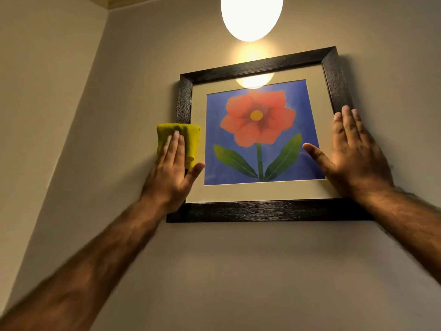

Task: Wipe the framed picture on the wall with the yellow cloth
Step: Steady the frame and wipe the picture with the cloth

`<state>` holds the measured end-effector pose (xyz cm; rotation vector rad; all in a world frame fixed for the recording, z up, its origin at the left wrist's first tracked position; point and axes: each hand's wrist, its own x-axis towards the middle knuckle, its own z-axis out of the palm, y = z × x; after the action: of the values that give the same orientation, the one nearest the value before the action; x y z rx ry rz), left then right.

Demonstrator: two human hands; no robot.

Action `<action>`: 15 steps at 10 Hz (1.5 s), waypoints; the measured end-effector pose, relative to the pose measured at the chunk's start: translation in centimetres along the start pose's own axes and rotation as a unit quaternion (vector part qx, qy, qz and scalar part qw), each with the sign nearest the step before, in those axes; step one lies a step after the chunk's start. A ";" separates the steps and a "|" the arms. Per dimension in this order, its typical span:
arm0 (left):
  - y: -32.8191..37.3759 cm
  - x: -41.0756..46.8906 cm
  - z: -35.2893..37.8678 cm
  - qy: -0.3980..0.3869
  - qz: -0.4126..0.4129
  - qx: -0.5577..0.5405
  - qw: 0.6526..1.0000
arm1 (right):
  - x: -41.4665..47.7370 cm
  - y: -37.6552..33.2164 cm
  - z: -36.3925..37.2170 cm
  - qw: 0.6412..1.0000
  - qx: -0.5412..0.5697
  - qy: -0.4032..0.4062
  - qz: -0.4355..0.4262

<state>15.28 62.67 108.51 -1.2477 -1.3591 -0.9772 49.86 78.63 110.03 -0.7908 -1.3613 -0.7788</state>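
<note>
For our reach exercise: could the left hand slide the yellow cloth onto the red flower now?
Probably yes. The left hand presses the yellow cloth on the left side of the frame; nothing lies between it and the red flower, and the right hand rests at the right edge.

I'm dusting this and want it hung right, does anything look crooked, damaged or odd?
Nothing looks damaged. The top edge of the framed picture slants up to the right while its bottom edge looks level; that may only be the wide-angle upward view. The bright patch on its glass is the lamp reflected, not a smear.
</note>
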 end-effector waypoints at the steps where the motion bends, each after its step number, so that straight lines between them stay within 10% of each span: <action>1: 0.2 -4.5 0.3 -0.010 0.003 -0.014 1.000 | 0.0 0.0 -0.1 1.000 0.002 -0.002 -0.001; 3: 0.5 -10.2 0.7 -0.046 -0.001 0.010 0.999 | -0.2 -0.1 0.0 1.000 0.001 0.006 0.004; 8: -0.3 11.7 -2.3 -0.042 -0.037 0.021 0.998 | 0.0 -0.1 -0.1 1.000 0.002 0.009 0.002; 12: 1.1 -3.6 -0.2 -0.013 -0.014 -0.003 1.000 | 0.0 -0.1 -0.2 1.000 0.009 0.006 0.001; 15: 0.9 1.4 -6.6 0.049 -0.039 -0.010 0.998 | -0.1 0.0 -0.2 1.000 0.014 0.005 -0.002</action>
<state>17.21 56.57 110.95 -1.1535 -1.3329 -1.0955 49.96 78.41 109.95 -0.7622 -1.3625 -0.7635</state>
